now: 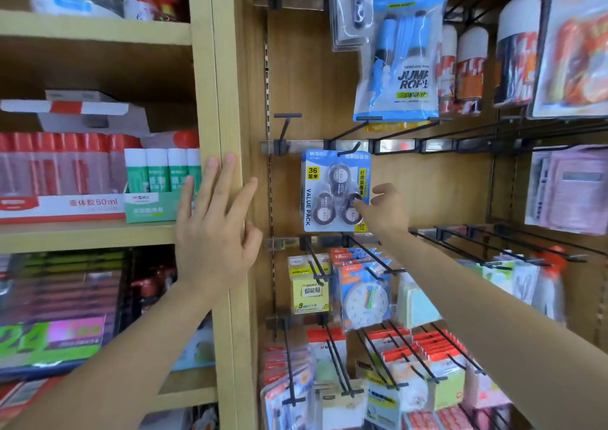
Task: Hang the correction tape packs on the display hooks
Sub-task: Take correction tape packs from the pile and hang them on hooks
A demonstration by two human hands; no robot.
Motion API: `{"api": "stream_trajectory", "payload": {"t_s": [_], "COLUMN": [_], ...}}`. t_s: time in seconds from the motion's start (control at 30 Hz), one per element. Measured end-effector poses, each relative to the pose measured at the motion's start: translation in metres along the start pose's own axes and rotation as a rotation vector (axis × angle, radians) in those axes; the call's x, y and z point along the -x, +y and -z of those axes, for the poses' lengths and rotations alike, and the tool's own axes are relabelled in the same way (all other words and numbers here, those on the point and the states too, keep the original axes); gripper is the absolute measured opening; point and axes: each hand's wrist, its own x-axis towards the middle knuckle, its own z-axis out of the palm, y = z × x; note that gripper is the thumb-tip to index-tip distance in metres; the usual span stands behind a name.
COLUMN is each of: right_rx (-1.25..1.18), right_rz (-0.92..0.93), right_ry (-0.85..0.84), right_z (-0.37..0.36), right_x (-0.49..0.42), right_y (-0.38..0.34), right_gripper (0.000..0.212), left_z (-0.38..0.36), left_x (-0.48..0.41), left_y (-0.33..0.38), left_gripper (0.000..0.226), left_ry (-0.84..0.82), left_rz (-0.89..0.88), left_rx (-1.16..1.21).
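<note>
The wooden back panel (306, 84) of the display carries rows of metal rails with black hooks. To its left stands the wooden upright (227, 101) of a shelf unit. The correction tape pack (332, 193) hangs flat against the panel from a hook (348, 150) on the middle rail (394, 146), its long axis vertical and its hole at the top. The left hand (214, 232) rests on the upright with straight, spread fingers. It holds nothing and lies well to the left of the pack. The right hand (385, 209) is the nearer one, just beside the pack's lower right corner and reaching in from the right. Its fingers (360, 205) point leftward and touch the blister face. I cannot tell whether they pinch the edge or only press on it. The pack lies left of and slightly above those fingers, so any seating or straightening looks like it falls to the right hand. An empty hook (286, 124) stands just left of the pack on the same rail.
</note>
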Motion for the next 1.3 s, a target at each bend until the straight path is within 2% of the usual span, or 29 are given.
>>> {"api": "stream_trajectory", "payload": {"t_s": [0.17,0.3,0.47,0.7,0.8,0.87,0.93,1.07,1.17,1.23,1.3], "right_rx": [0.011,-0.009,-0.166,-0.098,-0.102,-0.058,-0.009,0.107,0.215,0.252,0.293], "right_rz": [0.214,0.311,0.317,0.333,0.223,0.131,0.011,-0.264,-0.401,-0.514,-0.603], "right_ry": [-0.143,-0.119,-0.228,-0.356,-0.448,-0.494,-0.552,-0.757,-0.894,-0.972,-1.006], "right_z": [0.024,0.048,0.076,0.09,0.083,0.074,0.067,0.057,0.057,0.056,0.057], "right_x": [0.052,0.094,0.155,0.247,0.291,0.325,0.361,0.438,0.492,0.523,0.548], "right_y": [-0.005,-0.001,0.028,0.122,0.17,0.205,0.24,0.306,0.343,0.359,0.372], "right_gripper": [0.032,0.032,0.032,0.02,0.02,0.014,0.018,0.022,0.019,0.02,0.027], "left_z": [0.007,0.025,0.057,0.082,0.094,0.103,0.114,0.155,0.199,0.228,0.252], "left_x": [-0.001,0.013,0.071,0.205,0.277,0.328,0.381,0.487,0.55,0.579,0.589], "left_y": [0.005,0.023,0.058,0.098,0.112,0.121,0.132,0.151,0.161,0.165,0.168], "left_gripper": [0.064,0.066,0.04,0.018,0.016,0.021,0.02,0.019,0.012,0.017,0.025], "left_ry": [-0.048,-0.118,-0.103,-0.48,-0.761,-0.961,-1.137,-1.515,-1.77,-1.874,-1.88], "left_rz": [0.015,0.113,0.17,0.283,0.429,0.51,0.585,0.796,0.983,1.046,1.12], "left_rx": [0.053,0.206,0.484,0.701,0.737,0.716,0.664,0.587,0.497,0.395,0.334]}}
